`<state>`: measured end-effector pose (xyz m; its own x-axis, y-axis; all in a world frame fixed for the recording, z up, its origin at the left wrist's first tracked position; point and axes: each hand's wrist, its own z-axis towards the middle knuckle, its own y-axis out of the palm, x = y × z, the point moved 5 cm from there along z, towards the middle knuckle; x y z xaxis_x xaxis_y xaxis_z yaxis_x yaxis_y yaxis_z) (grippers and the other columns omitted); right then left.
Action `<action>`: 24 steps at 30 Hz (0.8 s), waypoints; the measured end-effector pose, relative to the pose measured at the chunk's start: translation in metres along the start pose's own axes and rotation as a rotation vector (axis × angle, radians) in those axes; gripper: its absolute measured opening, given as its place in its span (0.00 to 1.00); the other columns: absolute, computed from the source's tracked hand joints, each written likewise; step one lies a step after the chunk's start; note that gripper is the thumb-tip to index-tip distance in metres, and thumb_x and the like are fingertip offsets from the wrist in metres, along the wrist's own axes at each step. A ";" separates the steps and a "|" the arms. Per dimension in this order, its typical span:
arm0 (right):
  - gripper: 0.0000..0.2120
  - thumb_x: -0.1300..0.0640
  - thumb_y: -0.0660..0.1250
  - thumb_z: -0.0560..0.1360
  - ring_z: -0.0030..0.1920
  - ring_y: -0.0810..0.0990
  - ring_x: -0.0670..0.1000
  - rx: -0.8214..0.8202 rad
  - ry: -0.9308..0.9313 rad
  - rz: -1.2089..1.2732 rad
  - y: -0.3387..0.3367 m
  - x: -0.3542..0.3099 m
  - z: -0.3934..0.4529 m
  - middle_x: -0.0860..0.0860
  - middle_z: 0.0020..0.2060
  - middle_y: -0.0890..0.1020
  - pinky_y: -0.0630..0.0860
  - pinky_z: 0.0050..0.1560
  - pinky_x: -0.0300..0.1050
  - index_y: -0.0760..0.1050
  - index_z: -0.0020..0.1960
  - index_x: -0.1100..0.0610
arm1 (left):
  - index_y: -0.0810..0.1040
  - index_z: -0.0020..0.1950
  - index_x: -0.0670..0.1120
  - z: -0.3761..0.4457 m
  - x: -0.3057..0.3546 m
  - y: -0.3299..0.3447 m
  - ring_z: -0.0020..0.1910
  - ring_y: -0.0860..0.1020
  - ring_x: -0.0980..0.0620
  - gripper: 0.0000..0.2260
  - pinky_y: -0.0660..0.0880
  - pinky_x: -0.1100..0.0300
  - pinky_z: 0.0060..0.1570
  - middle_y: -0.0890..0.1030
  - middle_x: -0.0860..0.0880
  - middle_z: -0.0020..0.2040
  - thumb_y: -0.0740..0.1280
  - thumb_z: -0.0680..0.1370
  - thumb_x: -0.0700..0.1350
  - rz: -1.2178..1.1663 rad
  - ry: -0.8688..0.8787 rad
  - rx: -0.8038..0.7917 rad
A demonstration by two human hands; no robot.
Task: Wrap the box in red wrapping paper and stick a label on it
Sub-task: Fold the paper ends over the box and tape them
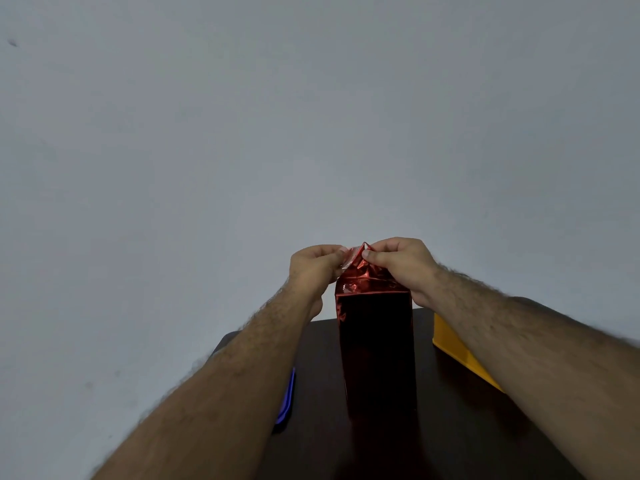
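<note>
Where the dark worktop point(318, 355) fills the lower centre, I see the box point(377, 351) upright in red wrapping paper point(363, 275). My left hand point(315, 265) and right hand point(405, 261) both pinch the gathered paper at its top, fingers point(375, 257) curled tight. A yellow object point(450, 341) lies right, a blue one point(287, 396) left.

Dark table point(322, 393): red-wrapped box point(377, 348) upright at centre, blue object point(286, 398) left, yellow object point(457, 348) right.

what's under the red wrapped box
The red wrapped box stands upright on a dark table. Both hands, left hand and right hand, pinch the paper at its top. Its footprint is hidden by the box itself.
</note>
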<state>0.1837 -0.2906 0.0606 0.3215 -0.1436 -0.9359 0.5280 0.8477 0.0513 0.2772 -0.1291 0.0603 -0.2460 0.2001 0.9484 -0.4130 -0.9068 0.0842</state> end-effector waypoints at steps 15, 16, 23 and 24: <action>0.06 0.56 0.78 0.76 0.47 0.88 0.54 -0.036 0.029 0.029 0.000 -0.001 -0.003 0.55 0.45 0.89 0.86 0.52 0.52 0.87 0.49 0.59 | 0.89 0.50 0.40 0.004 0.010 0.008 0.48 0.88 0.47 0.07 0.83 0.56 0.57 0.89 0.41 0.47 0.80 0.73 0.33 0.200 0.117 -0.265; 0.06 0.56 0.78 0.76 0.47 0.88 0.53 -0.040 0.023 0.028 -0.001 -0.003 -0.002 0.55 0.45 0.89 0.85 0.50 0.50 0.88 0.49 0.59 | 0.88 0.49 0.40 0.003 0.010 0.009 0.46 0.87 0.49 0.07 0.83 0.59 0.53 0.89 0.42 0.46 0.79 0.73 0.33 0.211 0.127 -0.259; 0.08 0.61 0.80 0.74 0.48 0.87 0.43 -0.097 -0.198 -0.171 -0.013 -0.022 -0.010 0.49 0.47 0.89 0.80 0.44 0.32 0.88 0.53 0.55 | 0.86 0.51 0.37 -0.004 0.009 0.014 0.41 0.87 0.51 0.07 0.81 0.63 0.42 0.88 0.42 0.43 0.79 0.75 0.34 0.205 0.172 -0.236; 0.11 0.61 0.80 0.73 0.50 0.88 0.43 -0.126 -0.209 -0.181 -0.016 -0.024 -0.010 0.50 0.48 0.89 0.81 0.46 0.33 0.88 0.55 0.55 | 0.86 0.51 0.36 -0.005 0.009 0.014 0.41 0.87 0.51 0.07 0.81 0.63 0.42 0.88 0.42 0.43 0.79 0.75 0.34 0.203 0.171 -0.228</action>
<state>0.1597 -0.2953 0.0782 0.3922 -0.3892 -0.8335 0.4943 0.8533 -0.1659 0.2649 -0.1386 0.0681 -0.4785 0.1010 0.8723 -0.5209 -0.8324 -0.1894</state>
